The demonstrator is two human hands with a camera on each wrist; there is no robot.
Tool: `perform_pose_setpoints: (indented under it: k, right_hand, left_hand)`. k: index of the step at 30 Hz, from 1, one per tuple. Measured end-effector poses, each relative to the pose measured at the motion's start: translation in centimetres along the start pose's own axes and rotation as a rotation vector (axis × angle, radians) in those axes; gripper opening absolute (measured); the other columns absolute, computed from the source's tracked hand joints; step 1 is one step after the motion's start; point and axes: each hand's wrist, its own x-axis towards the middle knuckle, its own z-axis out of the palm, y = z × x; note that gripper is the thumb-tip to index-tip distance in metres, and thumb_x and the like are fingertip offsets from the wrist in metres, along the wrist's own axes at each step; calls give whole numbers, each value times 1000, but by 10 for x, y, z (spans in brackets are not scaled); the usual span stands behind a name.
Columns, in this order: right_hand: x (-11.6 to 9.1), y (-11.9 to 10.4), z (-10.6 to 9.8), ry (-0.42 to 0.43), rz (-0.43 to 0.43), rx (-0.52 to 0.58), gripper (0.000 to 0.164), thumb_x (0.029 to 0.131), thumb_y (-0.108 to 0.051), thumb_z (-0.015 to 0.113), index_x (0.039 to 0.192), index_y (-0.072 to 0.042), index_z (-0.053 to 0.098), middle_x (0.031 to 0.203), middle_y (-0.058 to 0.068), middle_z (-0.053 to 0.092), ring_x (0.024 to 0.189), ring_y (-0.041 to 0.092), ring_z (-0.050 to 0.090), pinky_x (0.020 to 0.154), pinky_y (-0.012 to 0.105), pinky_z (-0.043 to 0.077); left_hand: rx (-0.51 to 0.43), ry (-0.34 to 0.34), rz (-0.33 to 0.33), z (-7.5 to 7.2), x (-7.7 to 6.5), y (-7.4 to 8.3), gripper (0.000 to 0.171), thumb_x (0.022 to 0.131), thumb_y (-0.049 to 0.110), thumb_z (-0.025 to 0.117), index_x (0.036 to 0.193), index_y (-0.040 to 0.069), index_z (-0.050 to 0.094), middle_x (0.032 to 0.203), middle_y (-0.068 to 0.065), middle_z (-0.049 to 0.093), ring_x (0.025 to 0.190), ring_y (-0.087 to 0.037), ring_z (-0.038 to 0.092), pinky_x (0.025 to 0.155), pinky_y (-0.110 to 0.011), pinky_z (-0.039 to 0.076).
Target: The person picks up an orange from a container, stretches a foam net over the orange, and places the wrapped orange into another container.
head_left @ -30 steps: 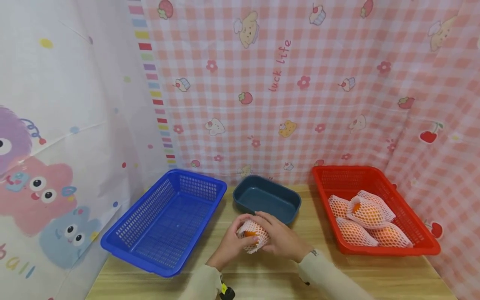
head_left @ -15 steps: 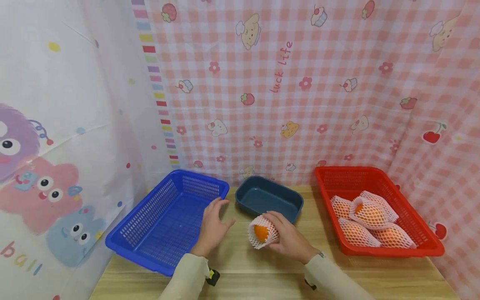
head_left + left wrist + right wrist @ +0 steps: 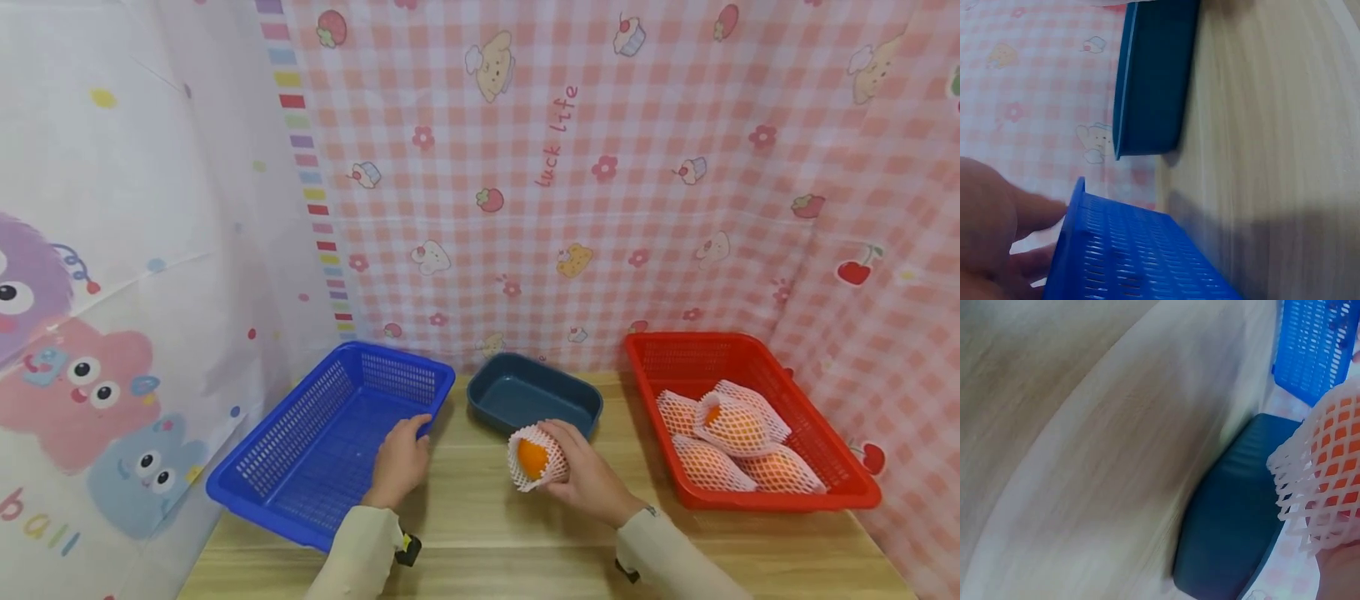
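In the head view my right hand [image 3: 588, 479] holds an orange [image 3: 533, 458] wrapped in a white foam net sleeve [image 3: 557, 457], above the table in front of the dark teal tray [image 3: 536, 392]. The orange shows bare through the sleeve's open end, which faces left. My left hand [image 3: 399, 462] is over the right rim of the blue basket [image 3: 322, 417]. In the left wrist view its fingers [image 3: 1038, 209] lie close to the basket rim [image 3: 1075, 206], with nothing held between them; some fingertips are hidden behind the wall.
At the right stands a red basket [image 3: 780, 502] with several net-wrapped fruits [image 3: 738, 425] in it. The wooden table [image 3: 517, 550] lies under everything. A pink checked cloth [image 3: 510, 225] hangs behind, and a white printed cloth [image 3: 202, 208] hangs at the left.
Both hands held the wrapped orange at first. My left hand has let go and moved left to the blue basket's rim. My right hand has kept the orange and shifted slightly right.
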Motion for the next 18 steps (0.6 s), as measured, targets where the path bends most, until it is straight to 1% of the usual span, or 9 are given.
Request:
perform_pose_setpoints:
  k: [4,8,12,16,18]
  right_hand:
    - [2,5,-9,63,13,-10,91,66,-19,91,142,-11,42,141,11,43,121,27,48,97,46,46]
    - [7,8,-29,170,13,-32,92,63,-16,92,140,-7,43,138,16,44,119,31,48,97,51,44]
    - [10,13,-57,289,30,-83,93,61,-11,93,139,-3,43,135,18,46,118,34,48,98,55,42]
    - [5,27,-91,367,107,-189,93,64,-11,92,141,-4,41,137,20,43,121,38,46,97,60,41]
    - [0,37,-107,378,157,-257,93,65,-11,90,143,-4,39,138,22,41,122,41,44,97,61,39]
  left_hand:
    - [41,35,23,1,-1,-1,37,91,-1,58,127,5,62,116,-17,64,105,-39,61,84,-55,48]
    - [68,44,33,1,-1,0,37,90,-1,58,127,4,62,115,-18,65,105,-39,61,85,-56,48]
    - [82,27,19,1,-2,0,38,92,0,58,129,4,62,116,-18,65,107,-38,61,88,-56,47]
    - [79,11,4,0,-2,1,38,93,2,57,130,4,61,117,-18,64,108,-38,60,90,-55,46]
    - [77,9,5,-1,-2,1,37,93,2,57,130,4,61,117,-19,64,108,-39,60,89,-56,46]
